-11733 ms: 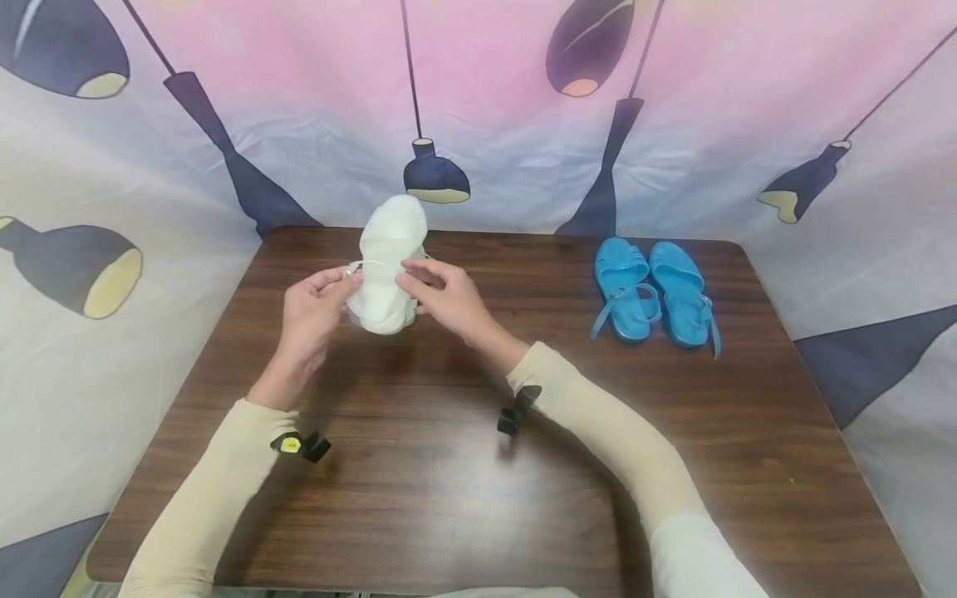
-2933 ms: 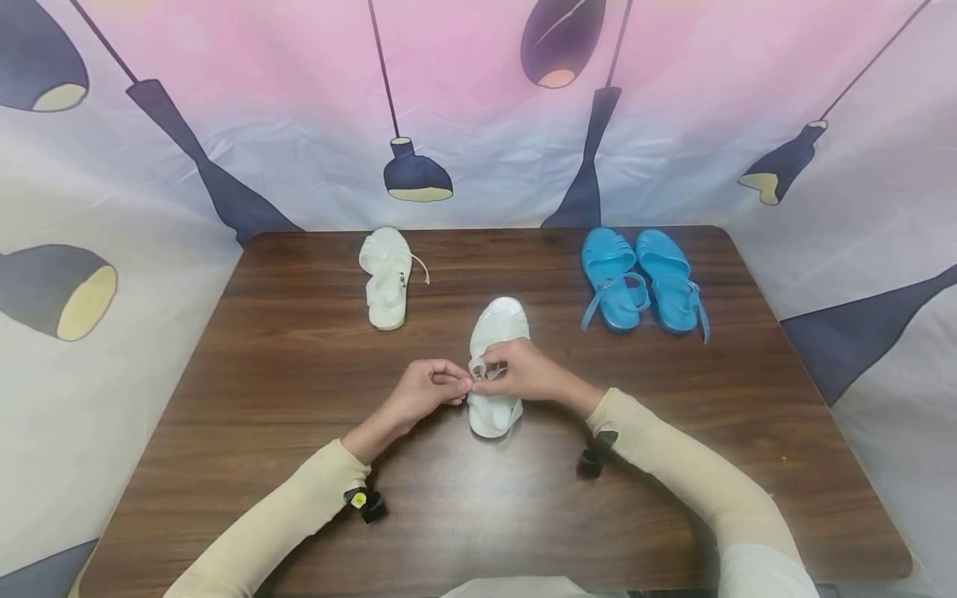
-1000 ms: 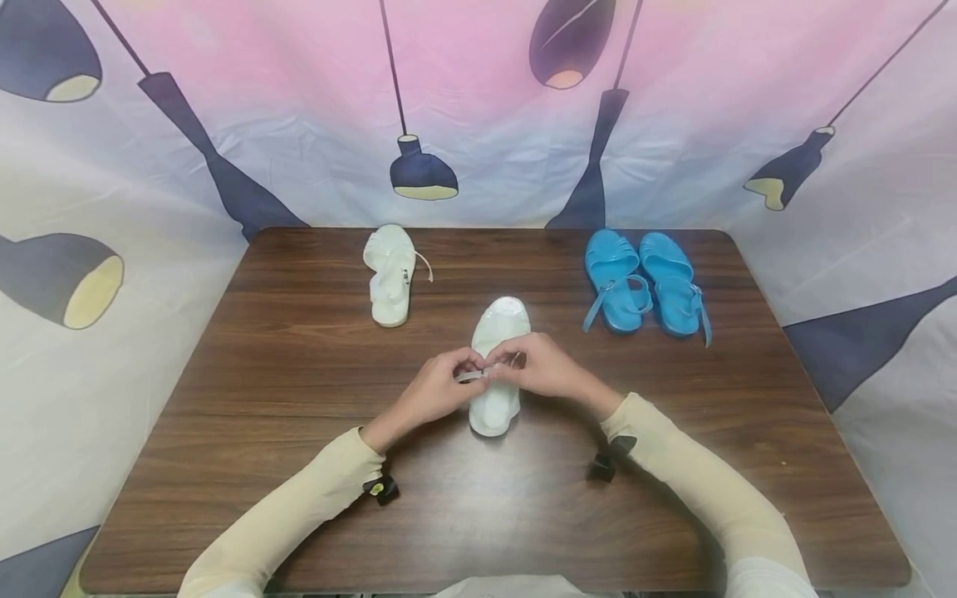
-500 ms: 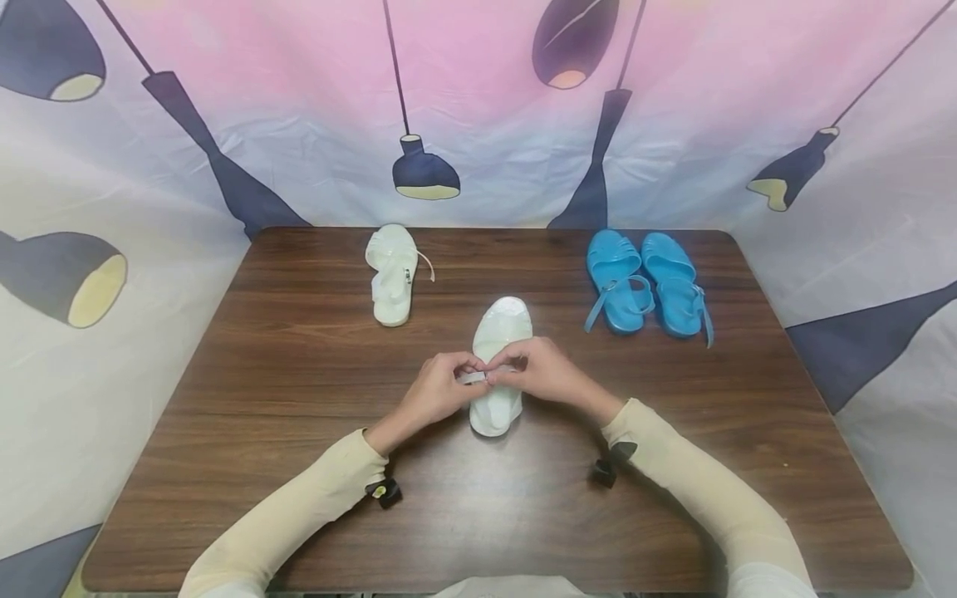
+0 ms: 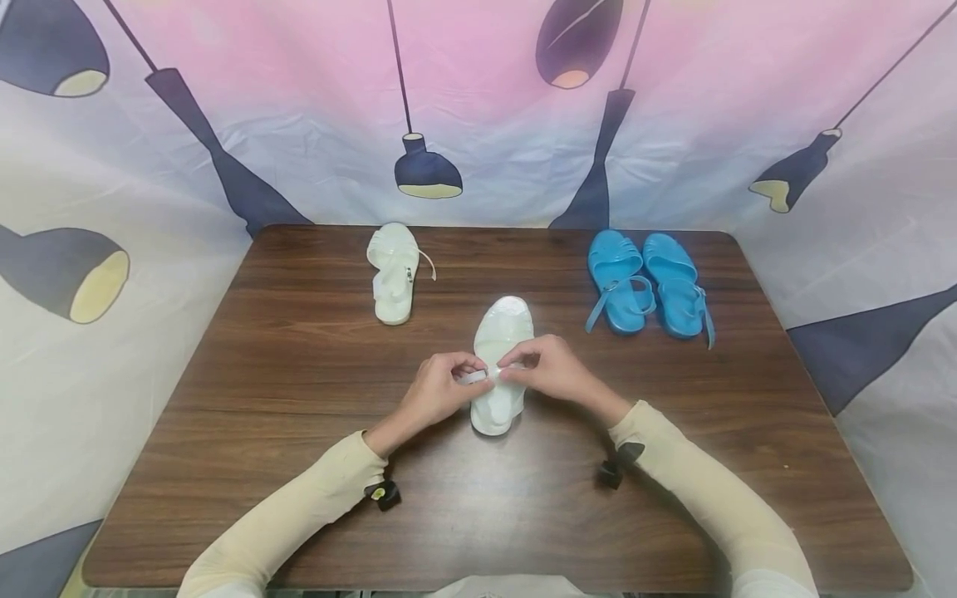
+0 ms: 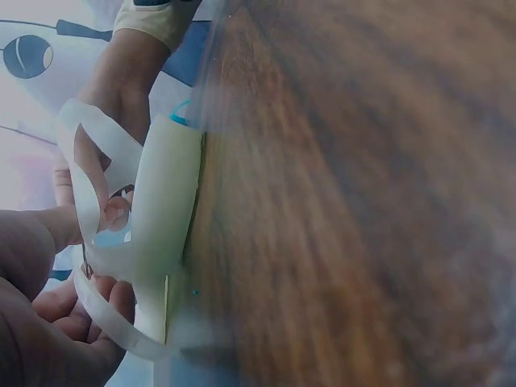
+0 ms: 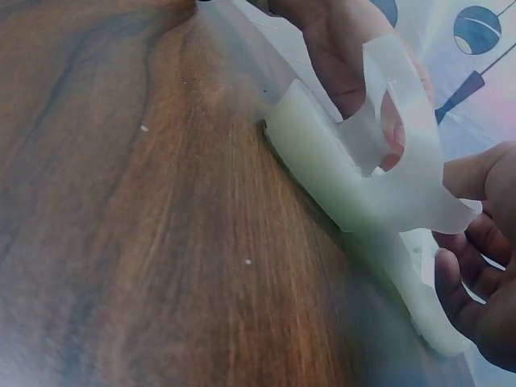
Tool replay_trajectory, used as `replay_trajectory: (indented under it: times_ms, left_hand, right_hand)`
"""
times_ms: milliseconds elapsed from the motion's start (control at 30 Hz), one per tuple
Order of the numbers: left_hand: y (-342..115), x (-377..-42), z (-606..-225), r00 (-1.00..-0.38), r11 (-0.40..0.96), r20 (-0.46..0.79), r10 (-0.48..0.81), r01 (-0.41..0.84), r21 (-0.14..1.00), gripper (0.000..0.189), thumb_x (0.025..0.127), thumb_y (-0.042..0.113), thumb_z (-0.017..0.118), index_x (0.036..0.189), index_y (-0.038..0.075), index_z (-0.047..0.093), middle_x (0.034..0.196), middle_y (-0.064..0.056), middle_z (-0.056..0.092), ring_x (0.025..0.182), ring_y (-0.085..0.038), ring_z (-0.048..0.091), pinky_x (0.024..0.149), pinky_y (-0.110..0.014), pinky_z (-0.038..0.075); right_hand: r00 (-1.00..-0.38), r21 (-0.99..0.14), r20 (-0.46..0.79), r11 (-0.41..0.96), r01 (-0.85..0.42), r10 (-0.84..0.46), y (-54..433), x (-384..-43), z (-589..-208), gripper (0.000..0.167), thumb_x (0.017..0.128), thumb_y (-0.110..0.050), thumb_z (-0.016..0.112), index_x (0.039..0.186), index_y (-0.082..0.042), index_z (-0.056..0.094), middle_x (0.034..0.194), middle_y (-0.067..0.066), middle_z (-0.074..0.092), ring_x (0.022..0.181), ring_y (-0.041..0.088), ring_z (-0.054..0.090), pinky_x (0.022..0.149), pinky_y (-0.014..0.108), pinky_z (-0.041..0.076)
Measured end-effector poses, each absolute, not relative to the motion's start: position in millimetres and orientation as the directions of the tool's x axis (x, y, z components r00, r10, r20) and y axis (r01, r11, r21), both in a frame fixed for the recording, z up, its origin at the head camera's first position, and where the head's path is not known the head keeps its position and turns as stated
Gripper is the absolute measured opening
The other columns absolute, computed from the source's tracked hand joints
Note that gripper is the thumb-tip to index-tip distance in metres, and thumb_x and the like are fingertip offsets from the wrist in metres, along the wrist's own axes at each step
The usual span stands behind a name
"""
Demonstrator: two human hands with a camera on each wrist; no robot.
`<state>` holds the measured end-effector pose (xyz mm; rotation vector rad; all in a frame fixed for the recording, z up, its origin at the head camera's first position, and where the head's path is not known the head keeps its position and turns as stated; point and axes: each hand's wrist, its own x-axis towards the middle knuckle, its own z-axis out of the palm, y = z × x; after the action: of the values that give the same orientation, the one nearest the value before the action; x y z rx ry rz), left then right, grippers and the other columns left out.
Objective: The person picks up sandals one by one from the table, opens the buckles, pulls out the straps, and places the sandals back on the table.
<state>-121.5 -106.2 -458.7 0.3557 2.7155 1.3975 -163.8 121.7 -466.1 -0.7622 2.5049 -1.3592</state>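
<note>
A white sandal (image 5: pixel 505 320) lies upright on the table in front of me, toe pointing away. From its left side my left hand (image 5: pixel 441 389) pinches the ankle strap near the small metal buckle, between thumb and fingers. My right hand (image 5: pixel 555 370) pinches the strap over the middle of the sandal, fingertips a short way from the left ones. In the left wrist view the strap (image 6: pixel 113 318) loops up from the sole beside the left fingers. The right wrist view shows the heel piece (image 7: pixel 411 121) standing up. Fingers partly hide the buckle.
A second white sandal (image 5: pixel 392 249) stands at the back left, its strap end sticking out to the right. Two blue sandals (image 5: pixel 615 266) stand side by side at the back right, straps hanging loose. A printed cloth (image 5: pixel 493 108) hangs behind the wooden table (image 5: pixel 299 349).
Earlier, both hands worked on a white sandal at the back left; it now stands there, and they hold another nearer me. Lately the right fingertips have shifted slightly right, away from the left.
</note>
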Motion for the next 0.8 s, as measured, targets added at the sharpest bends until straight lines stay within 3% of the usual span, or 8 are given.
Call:
replay_trajectory:
  times_ms: [300,533,800]
  left_hand:
    - [-106,-122,-459,-0.970,0.547,0.040,0.239,0.169,0.820,0.020,0.082,0.021,0.086,0.096,0.010,0.077,0.090,0.000,0.076,0.077,-0.009,0.066,0.072,-0.028,0.056]
    - [-106,-123,-460,-0.966,0.523,0.051,0.253,0.181,0.833,0.021,0.082,0.022,0.087,0.096,0.009,0.078,0.091,-0.001,0.077,0.078,-0.009,0.068,0.072,-0.026,0.057]
    - [-110,-123,-462,-0.969,0.496,0.065,0.239,0.179,0.850,0.021,0.082,0.024,0.088,0.094,0.010,0.078,0.090,-0.001,0.077,0.079,-0.010,0.071,0.072,-0.026,0.059]
  right_hand:
    - [-0.827,-0.823,0.063,0.439,-0.360,-0.559,118,-167,-462,0.006,0.092,-0.025,0.077,0.094,-0.020,0.076,0.089,-0.011,0.073,0.089,0.013,0.064,0.083,0.035,0.054]
    - [-0.804,-0.820,0.081,0.419,-0.389,-0.589,111,-168,-463,0.011,0.091,-0.032,0.079,0.097,-0.023,0.080,0.092,-0.014,0.075,0.083,0.012,0.059,0.075,0.031,0.051]
    - [-0.826,-0.827,0.074,0.429,-0.364,-0.558,111,-165,-466,0.007,0.088,-0.027,0.082,0.090,-0.021,0.080,0.092,-0.012,0.076,0.092,0.011,0.065,0.088,0.036,0.054]
